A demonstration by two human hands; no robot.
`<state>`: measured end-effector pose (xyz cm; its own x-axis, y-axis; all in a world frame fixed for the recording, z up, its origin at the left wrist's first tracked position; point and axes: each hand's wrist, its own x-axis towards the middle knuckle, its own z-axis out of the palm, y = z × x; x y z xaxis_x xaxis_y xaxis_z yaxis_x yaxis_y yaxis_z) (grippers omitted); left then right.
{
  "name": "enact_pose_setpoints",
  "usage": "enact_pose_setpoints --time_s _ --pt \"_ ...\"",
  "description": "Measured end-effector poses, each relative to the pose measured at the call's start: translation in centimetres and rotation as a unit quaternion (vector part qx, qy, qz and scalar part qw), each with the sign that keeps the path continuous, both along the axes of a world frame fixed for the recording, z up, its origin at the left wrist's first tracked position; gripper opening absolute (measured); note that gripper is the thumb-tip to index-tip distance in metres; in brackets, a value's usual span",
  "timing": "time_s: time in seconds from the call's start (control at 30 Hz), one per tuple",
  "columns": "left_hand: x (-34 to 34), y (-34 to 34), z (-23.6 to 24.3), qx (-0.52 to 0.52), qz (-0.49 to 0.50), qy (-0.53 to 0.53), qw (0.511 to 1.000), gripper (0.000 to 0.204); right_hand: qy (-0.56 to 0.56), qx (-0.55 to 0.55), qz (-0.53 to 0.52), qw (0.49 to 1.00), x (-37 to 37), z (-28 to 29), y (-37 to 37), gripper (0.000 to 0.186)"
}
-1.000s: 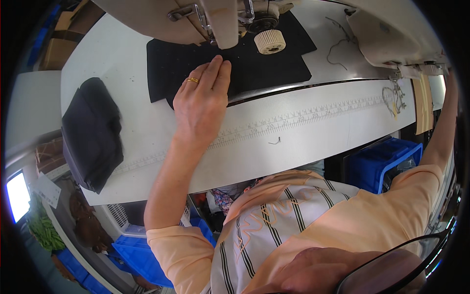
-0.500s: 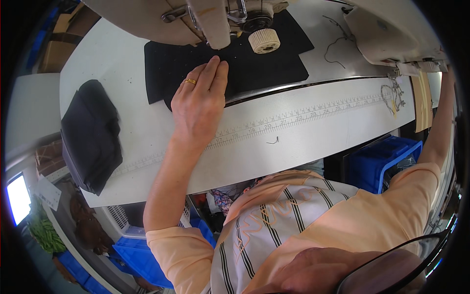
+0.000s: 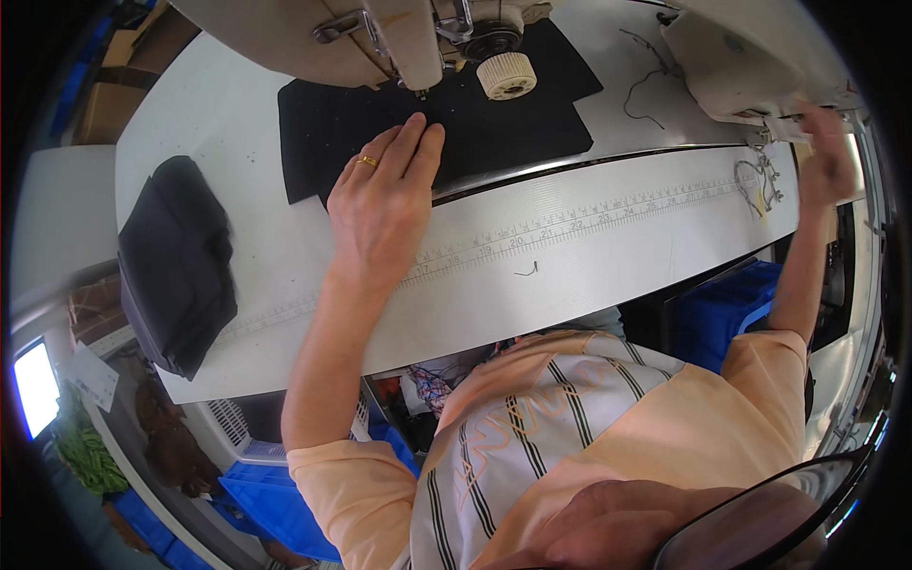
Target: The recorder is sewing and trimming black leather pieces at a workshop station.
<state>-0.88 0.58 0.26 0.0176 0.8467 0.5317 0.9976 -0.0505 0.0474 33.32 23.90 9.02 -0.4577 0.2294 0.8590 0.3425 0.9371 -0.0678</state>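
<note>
Black fabric [image 3: 518, 128] lies flat on the bed of a sewing machine [image 3: 275, 38], reaching beneath its needle area [image 3: 421, 93]. My left hand [image 3: 385, 195], a ring on one finger, rests on the fabric's near edge. Its fingers are stretched out flat, and the tips point at the needle area, just short of it. At the far right, my right hand [image 3: 826, 157] is raised beside the machine's right end [image 3: 741, 66]. Motion blurs its fingers, so whether it holds anything is unclear. A folded black cloth stack [image 3: 178, 266] sits on the table's left side.
A printed ruler scale [image 3: 532, 237] runs along the white table's front. Loose thread [image 3: 527, 271] lies near it; more dark thread [image 3: 651, 81] trails on the bed. Metal parts with string [image 3: 760, 182] lie at the right end. Blue crates [image 3: 727, 304] stand below.
My right arm has swung inward from the far right edge, bringing the hand up beside the machine's right end. My left hand and the black fabric have stayed almost still.
</note>
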Motion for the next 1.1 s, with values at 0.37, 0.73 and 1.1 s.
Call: enact_pose_setpoints --time_s 0.37,0.73,1.1 --pt "-0.2 0.4 -0.2 0.002 0.001 -0.025 1.000 0.048 -0.185 -0.238 0.021 0.953 -6.5 -9.3 -1.0 0.020" --pt "-0.6 0.8 -0.3 -0.009 0.004 -0.028 1.000 0.049 -0.177 -0.233 0.017 0.956 -6.6 -9.3 -1.0 0.026" --pt "-0.7 0.9 -0.7 0.010 -0.014 -0.046 0.999 0.042 -0.169 -0.281 0.010 0.945 -6.1 -9.3 -0.9 0.030"
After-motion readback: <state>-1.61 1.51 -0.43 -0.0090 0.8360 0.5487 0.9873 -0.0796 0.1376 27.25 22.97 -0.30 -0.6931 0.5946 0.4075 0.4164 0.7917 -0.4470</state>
